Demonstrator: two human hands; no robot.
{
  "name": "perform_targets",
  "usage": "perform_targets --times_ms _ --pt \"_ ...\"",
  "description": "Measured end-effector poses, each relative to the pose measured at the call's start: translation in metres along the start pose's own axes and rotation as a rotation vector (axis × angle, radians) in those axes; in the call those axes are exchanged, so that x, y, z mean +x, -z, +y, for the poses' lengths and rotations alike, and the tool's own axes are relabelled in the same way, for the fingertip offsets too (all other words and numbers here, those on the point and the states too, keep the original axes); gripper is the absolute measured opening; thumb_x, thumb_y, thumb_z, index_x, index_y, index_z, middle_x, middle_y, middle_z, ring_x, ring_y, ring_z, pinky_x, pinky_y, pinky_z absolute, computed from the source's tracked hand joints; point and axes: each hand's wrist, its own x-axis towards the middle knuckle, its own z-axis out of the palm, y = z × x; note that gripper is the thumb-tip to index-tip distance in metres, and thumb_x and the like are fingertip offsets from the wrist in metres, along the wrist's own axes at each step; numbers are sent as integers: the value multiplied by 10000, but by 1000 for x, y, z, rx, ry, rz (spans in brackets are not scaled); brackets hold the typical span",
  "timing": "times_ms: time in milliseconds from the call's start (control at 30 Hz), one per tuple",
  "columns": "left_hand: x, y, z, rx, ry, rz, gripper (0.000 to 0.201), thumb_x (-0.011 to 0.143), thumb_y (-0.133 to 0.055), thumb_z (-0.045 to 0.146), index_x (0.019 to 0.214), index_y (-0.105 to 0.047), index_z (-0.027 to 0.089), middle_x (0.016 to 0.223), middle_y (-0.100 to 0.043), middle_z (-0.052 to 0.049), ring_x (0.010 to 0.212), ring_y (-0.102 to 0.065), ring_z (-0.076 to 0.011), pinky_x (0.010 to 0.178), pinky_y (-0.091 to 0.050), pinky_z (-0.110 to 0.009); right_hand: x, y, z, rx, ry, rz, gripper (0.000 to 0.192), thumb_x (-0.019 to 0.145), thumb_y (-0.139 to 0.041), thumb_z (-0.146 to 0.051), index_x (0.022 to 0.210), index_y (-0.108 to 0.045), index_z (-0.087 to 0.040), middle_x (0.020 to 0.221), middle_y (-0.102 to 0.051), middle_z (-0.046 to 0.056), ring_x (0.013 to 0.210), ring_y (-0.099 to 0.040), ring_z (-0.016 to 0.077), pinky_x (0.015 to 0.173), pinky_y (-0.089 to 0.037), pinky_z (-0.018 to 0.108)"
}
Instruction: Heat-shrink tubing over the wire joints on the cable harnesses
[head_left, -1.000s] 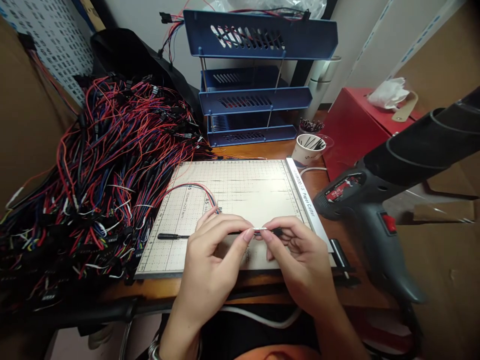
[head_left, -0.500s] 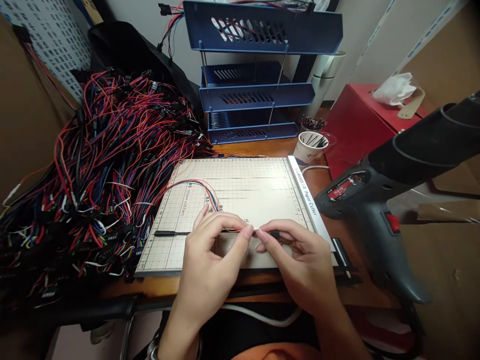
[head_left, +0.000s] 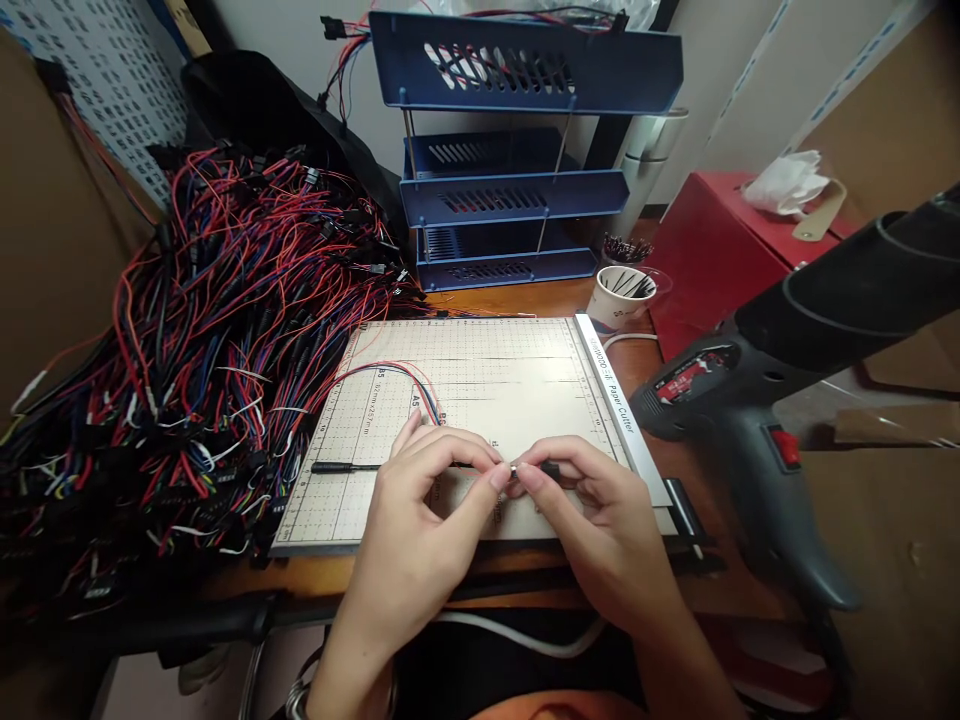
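Note:
A thin black cable (head_left: 365, 467) with a thicker black end at its left runs across the paper cutter (head_left: 510, 350) into my left hand (head_left: 427, 510). My left thumb and forefinger pinch it close to the middle of the board. My right hand (head_left: 600, 510) pinches the same line just to the right, fingertips nearly touching the left ones. A small light-and-dark bit shows between the fingertips, too small to name. Past my right fingertips a black piece (head_left: 550, 468) pokes out. Red, blue and black wires (head_left: 409, 375) curve from the left toward my left hand.
A big heap of wire harnesses (head_left: 247, 300) lies at the left. Behind stands a blue tiered rack (head_left: 517, 190). A paper cup (head_left: 621, 298) with thin black pieces is at the back right, beside a red box (head_left: 705, 240). A heat gun (head_left: 765, 400) stands close on the right.
My fingertips have drawn closer together on the cable, the right thumb shifting slightly. The pale strand seen over the fingertips before no longer shows. The view has tilted slightly.

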Motion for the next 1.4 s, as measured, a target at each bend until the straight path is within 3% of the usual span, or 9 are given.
perform_targets --times_ms 200,367,633,1067,1400 --pt "-1 0 -2 40 -53 5 135 936 -721 217 805 -703 244 927 -781 32 908 -729 -175 1209 -336 -450 2 2 0 137 -110 15 113 976 -740 -348 995 -752 -237 910 -781 -1 815 -715 104 721 -540 147" --pt "0 -1 -2 55 -75 5 134 936 -729 213 807 -712 244 934 -800 36 882 -748 -164 1251 -302 -473 4 3 0 216 -171 41 134 915 -804 -344 911 -760 -218 820 -773 0 743 -683 91 658 -505 128" --pt "0 -4 -4 60 -110 50 127 924 -754 196 817 -746 264 900 -808 50 860 -755 -165 1185 -384 -444 3 2 -1 166 -163 71 160 923 -784 -350 880 -762 -198 791 -780 24 724 -711 118 656 -528 156" --pt "0 -4 -3 -32 -21 76 113 938 -740 244 837 -777 280 876 -812 53 862 -747 -171 1173 -407 -405 0 2 1 82 -39 42 86 1008 -696 -289 984 -740 -219 817 -763 -10 743 -725 97 706 -554 150" --pt "0 -2 -3 -35 -2 64 113 927 -756 266 822 -796 278 857 -821 35 823 -743 -186 1173 -399 -414 -1 0 1 33 -60 6 150 1055 -643 -321 987 -709 -204 816 -753 2 760 -726 109 712 -556 170"
